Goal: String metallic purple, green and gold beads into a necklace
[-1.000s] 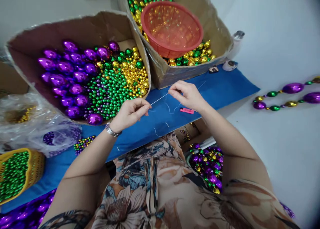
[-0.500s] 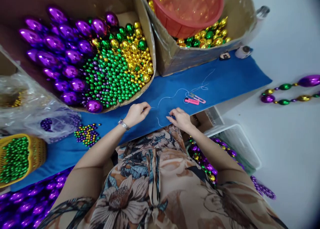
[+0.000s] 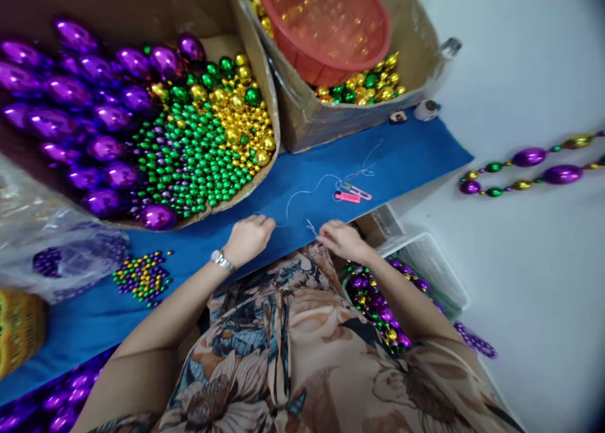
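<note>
Blue cloth (image 3: pixel 416 144), curved thread (image 3: pixel 309 192), glossy beads (image 3: pixel 198 155)

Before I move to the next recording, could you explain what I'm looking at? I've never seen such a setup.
There is no machine: these are a person's bare hands, filmed by one head-worn camera looking forward and down. A blue cloth covers the work surface. On it lie a white thread, a small pink item and loose beads. Behind stand two cardboard boxes of beads; a red basket sits in the right one. The left hand is curled near the cloth. White strands show at the right hand's fingertips; whether either hand grips anything is too small to tell.
</note>
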### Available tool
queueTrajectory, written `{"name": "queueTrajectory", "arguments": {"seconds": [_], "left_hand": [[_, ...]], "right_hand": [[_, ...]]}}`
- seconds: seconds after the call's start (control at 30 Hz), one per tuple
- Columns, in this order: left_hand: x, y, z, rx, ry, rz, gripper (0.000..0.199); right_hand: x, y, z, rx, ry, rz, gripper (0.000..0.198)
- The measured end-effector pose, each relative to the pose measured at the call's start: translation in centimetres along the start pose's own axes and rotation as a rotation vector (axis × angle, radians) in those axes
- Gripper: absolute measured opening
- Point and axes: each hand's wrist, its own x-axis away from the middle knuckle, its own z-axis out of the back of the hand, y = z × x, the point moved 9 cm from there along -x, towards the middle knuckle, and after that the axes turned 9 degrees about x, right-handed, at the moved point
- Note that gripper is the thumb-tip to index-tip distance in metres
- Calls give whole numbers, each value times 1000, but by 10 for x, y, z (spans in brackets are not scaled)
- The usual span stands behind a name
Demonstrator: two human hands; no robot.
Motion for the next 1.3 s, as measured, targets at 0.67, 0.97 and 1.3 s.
{"name": "queueTrajectory", "arguments": {"seconds": [0.67,0.97,1.3], "left_hand": [[18,22,-19,-156,-145,-76,34],[20,22,-30,-184,-158,-78,35],[26,23,10,301,316,-114,24]], "right_hand": [[-52,176,54,563,106,-398,37],[-81,147,47,695,-31,-34,32],[-50,101,99,655,235,-108,29]]}}
